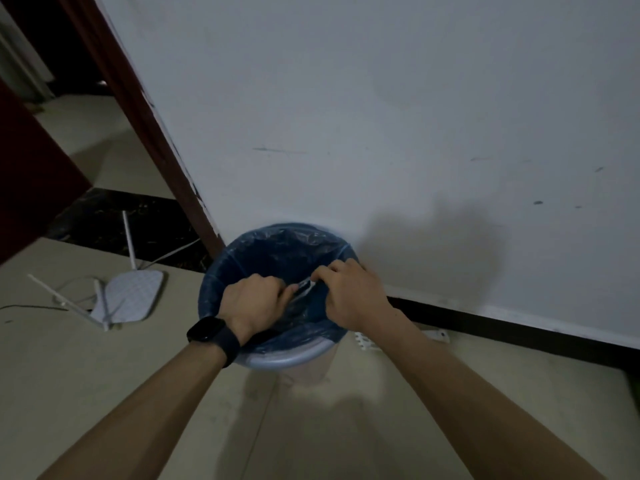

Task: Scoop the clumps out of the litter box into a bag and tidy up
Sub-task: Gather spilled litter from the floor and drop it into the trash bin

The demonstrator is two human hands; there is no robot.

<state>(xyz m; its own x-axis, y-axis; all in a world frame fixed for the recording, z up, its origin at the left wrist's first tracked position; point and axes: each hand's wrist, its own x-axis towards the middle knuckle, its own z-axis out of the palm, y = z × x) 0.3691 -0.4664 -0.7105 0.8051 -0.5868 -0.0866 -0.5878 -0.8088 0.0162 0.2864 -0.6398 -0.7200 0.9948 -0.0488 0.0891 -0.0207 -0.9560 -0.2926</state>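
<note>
A round white bin point(298, 358) stands on the floor against the wall, lined with a blue plastic bag point(273, 247). Both my hands are over its opening. My left hand point(254, 303), with a black watch on the wrist, and my right hand point(349, 292) each pinch a gathered strip of the bag's plastic point(304, 284) stretched between them. The inside of the bag is dark and its contents cannot be made out. No litter box is in view.
A white router point(133, 296) with antennas and cables lies on the floor left of the bin. A white slotted plastic piece point(363, 341) pokes out behind my right arm by the dark skirting. A dark door frame point(138, 109) rises at the left.
</note>
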